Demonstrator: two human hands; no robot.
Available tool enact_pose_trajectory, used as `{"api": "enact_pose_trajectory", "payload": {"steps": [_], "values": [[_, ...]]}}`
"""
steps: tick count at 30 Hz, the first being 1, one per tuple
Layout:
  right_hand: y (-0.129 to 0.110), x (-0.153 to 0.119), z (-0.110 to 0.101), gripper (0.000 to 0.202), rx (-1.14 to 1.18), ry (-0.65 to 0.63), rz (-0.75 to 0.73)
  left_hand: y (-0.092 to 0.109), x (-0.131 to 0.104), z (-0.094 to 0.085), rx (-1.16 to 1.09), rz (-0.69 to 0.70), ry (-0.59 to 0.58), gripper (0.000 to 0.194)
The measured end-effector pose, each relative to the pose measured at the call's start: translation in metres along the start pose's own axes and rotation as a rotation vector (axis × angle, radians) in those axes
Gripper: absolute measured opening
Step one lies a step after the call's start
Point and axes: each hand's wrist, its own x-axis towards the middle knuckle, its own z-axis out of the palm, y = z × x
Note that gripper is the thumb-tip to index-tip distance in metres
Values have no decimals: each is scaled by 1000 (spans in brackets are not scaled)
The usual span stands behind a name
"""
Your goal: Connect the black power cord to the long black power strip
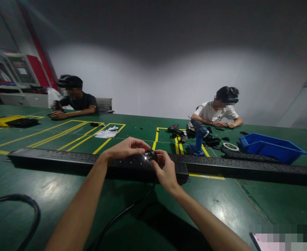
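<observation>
Mid-frame, the left hand (127, 147) and right hand (167, 170) are pinching a small black fitting (152, 154), apparently adjusting it. The next move is probably calling for steadiness.

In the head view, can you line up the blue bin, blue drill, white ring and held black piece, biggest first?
Blue bin
Blue drill
White ring and black piece: too alike to rank

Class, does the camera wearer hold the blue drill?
No: the blue drill stands on the green table; the left hand and right hand hold a small black part.
</observation>
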Motion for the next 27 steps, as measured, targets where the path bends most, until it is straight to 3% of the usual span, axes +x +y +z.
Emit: {"api": "enact_pose_trajectory", "payload": {"steps": [14,23,27], "values": [[3,3,-5,31,-22,-44,-18,-7,6,5,-54,-2,5,39],[8,11,-14,30,-35,5,18,1,11,10,180,11,254,28],[8,12,-15,30,-34,20,18,7,10,13,220,24,206,30]]}}
